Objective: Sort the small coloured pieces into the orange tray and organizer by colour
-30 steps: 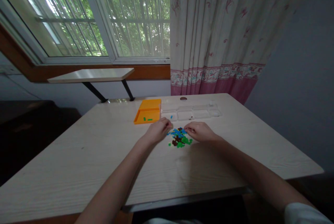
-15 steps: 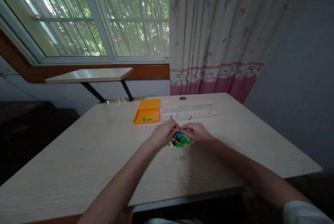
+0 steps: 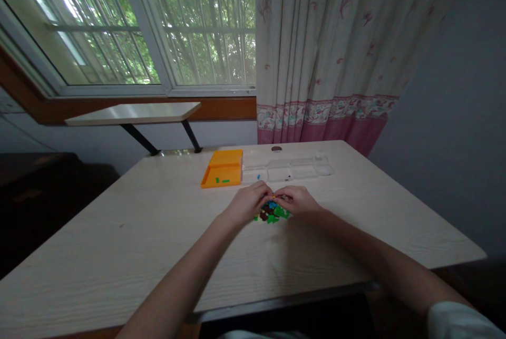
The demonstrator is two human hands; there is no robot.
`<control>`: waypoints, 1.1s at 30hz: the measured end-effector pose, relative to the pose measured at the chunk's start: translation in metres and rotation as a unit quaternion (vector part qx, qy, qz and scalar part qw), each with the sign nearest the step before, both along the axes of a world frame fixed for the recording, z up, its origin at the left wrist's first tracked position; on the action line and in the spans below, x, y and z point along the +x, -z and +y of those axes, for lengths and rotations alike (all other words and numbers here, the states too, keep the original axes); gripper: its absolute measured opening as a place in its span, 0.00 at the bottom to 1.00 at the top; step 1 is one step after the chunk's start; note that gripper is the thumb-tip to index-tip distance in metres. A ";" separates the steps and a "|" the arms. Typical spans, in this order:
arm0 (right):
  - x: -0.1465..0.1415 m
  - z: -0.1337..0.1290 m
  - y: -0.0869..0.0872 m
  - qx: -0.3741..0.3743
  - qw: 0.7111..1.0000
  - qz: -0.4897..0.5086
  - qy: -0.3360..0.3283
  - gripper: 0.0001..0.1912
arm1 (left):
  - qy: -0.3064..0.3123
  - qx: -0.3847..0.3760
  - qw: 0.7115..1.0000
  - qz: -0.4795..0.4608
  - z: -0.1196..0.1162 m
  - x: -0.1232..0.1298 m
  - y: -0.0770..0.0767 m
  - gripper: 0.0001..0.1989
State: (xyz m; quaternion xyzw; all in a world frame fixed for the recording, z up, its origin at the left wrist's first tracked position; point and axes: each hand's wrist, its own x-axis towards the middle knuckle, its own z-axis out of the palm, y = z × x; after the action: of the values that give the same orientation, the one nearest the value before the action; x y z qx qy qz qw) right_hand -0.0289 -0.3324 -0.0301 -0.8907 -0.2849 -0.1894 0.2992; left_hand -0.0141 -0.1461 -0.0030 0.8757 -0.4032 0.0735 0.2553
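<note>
My left hand (image 3: 250,201) and my right hand (image 3: 297,200) meet fingertip to fingertip over the middle of the table. Both are closed in a pinch on a tiny yellow piece (image 3: 274,196), mostly hidden by the fingers. Its exact kind is too small to tell. Just below the fingertips is a colourful cluster of small plastic pieces: green pieces (image 3: 280,213), brown pieces (image 3: 265,213) and blue pieces (image 3: 272,205). Whether these are joined together or loose I cannot tell.
An orange tray (image 3: 221,158) with a few green bits lies beyond my left hand. Beside it runs a clear compartment tray (image 3: 303,171) holding a small blue piece (image 3: 258,176). A raised shelf (image 3: 138,113) stands at the table's back left. A dark round cap (image 3: 276,148) sits near the back edge.
The fingertips have shifted very slightly around the small yellow piece, and the view has moved a little. Otherwise both hands stay in place over the cluster.
</note>
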 end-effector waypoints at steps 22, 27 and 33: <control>0.010 -0.054 -0.033 0.099 0.960 -0.226 0.132 0.07 | -0.076 0.214 0.974 0.014 0.035 0.024 -0.002 0.13; 0.009 -0.051 -0.032 0.094 0.962 -0.217 0.138 0.07 | -0.076 0.216 0.973 0.016 0.036 0.026 -0.001 0.13; 0.021 -0.073 -0.031 -0.003 0.975 -0.179 0.131 0.09 | -0.073 0.212 0.975 0.004 0.038 0.027 0.001 0.14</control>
State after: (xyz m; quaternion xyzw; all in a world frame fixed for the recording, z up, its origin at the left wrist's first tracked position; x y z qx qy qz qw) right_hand -0.0082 -0.4056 0.0012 -0.8727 -0.2154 -0.3825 0.2137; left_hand 0.0127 -0.1082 -0.0037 0.9371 -0.3440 0.0018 0.0597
